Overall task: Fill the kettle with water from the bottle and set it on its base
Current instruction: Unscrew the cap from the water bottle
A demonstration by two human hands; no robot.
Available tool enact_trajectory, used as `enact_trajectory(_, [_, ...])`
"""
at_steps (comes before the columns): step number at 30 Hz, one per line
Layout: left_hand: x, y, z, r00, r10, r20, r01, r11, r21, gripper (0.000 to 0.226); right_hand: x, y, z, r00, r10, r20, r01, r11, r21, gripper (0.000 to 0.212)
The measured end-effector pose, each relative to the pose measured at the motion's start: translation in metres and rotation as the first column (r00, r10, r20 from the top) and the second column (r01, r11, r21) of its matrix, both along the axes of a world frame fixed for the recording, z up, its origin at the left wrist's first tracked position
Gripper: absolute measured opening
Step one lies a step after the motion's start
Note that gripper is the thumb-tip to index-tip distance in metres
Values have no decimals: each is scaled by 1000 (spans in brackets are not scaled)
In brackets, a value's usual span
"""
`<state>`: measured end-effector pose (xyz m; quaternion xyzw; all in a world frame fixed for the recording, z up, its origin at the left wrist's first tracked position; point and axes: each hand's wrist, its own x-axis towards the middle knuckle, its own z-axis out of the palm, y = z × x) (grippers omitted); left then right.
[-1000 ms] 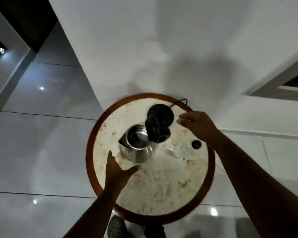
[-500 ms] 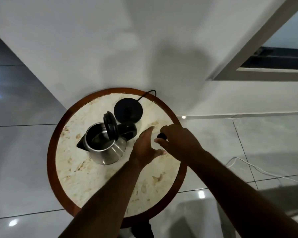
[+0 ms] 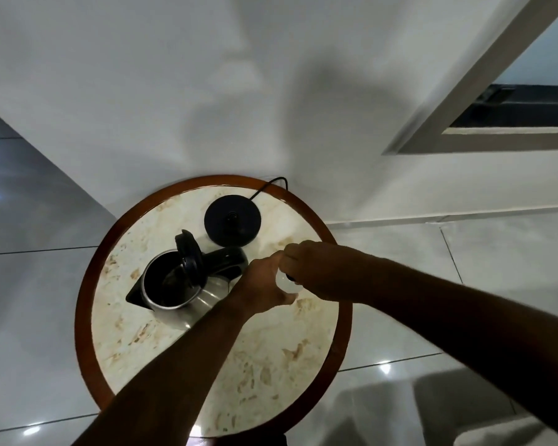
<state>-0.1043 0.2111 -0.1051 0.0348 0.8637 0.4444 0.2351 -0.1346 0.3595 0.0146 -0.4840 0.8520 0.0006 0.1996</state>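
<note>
- The steel kettle (image 3: 187,294) stands on the left half of the round marble worktop (image 3: 264,365), its lid (image 3: 190,256) tipped up and open, the spout pointing left and the black handle pointing right.
- Its black round base (image 3: 232,220) lies bare at the far side of the worktop, just beyond the kettle and apart from it, with a cord (image 3: 269,185) running off the far edge.
- The clear bottle (image 3: 285,284) is to the right of the kettle, mostly hidden between both hands.
- The left hand (image 3: 261,286) is wrapped around the bottle's body.
- The right hand (image 3: 319,268) is closed over the bottle's top, where a sliver of dark cap (image 3: 291,278) shows.
- Glossy floor tiles (image 3: 29,300) surround the worktop.
</note>
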Motion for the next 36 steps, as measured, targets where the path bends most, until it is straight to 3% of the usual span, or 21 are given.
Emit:
enact_trajectory(2, [-2,0,0,1000,-29,-8,29,1000,1,65,-6,4,9,993,113,-15,-113,994,-2,24])
enact_trajectory(4, [-2,0,0,1000,-21,-5,21,1000,21,69,-9,7,13,995,102,-4,-102,994,-44,28])
enact_trajectory(7, [-2,-2,-1,999,-30,-40,31,999,24,74,-4,7,4,966,-229,118,239,967,-84,44])
enact_trajectory(9, [-3,-2,-3,998,-60,-26,61,998,16,76,-1,1,-2,936,-319,151,332,941,-69,39])
enact_trajectory(13, [-5,-5,-4,996,-76,-39,76,997,-1,75,-2,-6,-4,965,-244,98,247,969,-17,27])
enact_trajectory(16, [-7,-4,-4,988,-142,-62,138,988,-62,65,-4,-1,5,997,-2,72,3,1000,-26,26])
enact_trajectory(18, [-7,-4,-1,991,-124,-48,122,991,-47,67,-5,2,11,997,65,38,-65,998,-19,30])
enact_trajectory(21, [-6,-4,0,995,-92,-31,93,995,22,72,-5,5,15,1000,13,26,-11,997,-70,29])
enact_trajectory(23, [-5,-6,-1,996,-82,-35,83,996,33,74,-3,15,14,993,-105,44,112,975,-190,26])
enact_trajectory(25, [-4,-8,-3,996,-72,-60,73,997,17,72,-1,37,1,919,-375,124,394,848,-356,31])
enact_trajectory(26, [-2,-8,-4,996,-59,-67,61,998,29,71,3,47,-12,836,-520,175,545,751,-372,36])
enact_trajectory(28, [0,-9,-4,997,-23,-69,26,998,50,72,17,60,-49,670,-707,226,742,624,-245,35])
enact_trajectory(31, [3,-7,-5,998,7,-64,-2,997,80,72,44,61,-114,558,-783,277,820,572,-36,19])
enact_trajectory(36, [0,-13,-2,999,0,-51,5,996,93,76,61,47,-176,533,-800,276,831,556,3,12])
